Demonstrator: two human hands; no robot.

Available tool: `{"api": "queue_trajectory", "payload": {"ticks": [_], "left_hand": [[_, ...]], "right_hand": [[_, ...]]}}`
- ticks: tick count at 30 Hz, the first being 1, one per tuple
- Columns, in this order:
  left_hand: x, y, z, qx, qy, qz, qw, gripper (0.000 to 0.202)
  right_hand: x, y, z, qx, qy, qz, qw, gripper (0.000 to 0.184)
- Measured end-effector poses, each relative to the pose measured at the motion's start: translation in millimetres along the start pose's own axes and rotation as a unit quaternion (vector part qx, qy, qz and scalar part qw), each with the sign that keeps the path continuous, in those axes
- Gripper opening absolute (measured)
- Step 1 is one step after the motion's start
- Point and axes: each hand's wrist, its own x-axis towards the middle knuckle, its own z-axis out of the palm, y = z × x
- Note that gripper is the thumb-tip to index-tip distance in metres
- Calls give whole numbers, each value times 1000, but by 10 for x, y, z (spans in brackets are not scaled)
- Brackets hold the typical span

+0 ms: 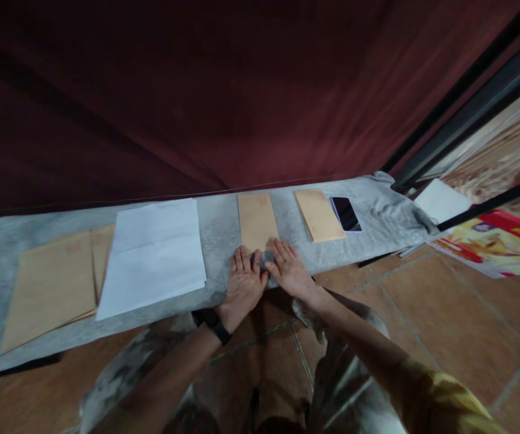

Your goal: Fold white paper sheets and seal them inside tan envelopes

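A brown paper envelope (257, 220) lies flat in front of me, its near end under my fingertips. My left hand (244, 278) is spread palm down on the envelope's near left corner, a black band at the wrist. Palm down as well, my right hand (289, 269) rests its outstretched fingers at the near right corner. The thumbs come close together between them. Right of this envelope is a small stack of brown envelopes (318, 216). To the left lies a stack of white paper (155, 256), partly over more brown envelopes (54, 283).
A grey cloth (218, 241) covers the long narrow surface. A phone (345, 214) touches the right envelope stack. Behind hangs a dark red curtain (242, 108). A dark metal frame (468, 108) and a red and yellow printed box or sheet (499, 244) are at the right.
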Motion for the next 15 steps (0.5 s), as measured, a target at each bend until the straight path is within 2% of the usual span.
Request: {"api": "queue_trajectory", "payload": {"ticks": [3,6,10,15], "left_hand": [[-4,-4,56,-20,-6,-2,1000,57],[3,12,52,-16,-19,-17,1000,57],[30,51,-19,6,-23,-31,999,57],[25,9,-14,25,22,10,999,59]], "right_hand": [[-26,-201,83,13,7,-28,1000,65],[-37,-292,130,19,3,-23,1000,63],[-38,-237,98,10,10,-20,1000,58],[-37,-185,31,1,36,-37,999,53]]}}
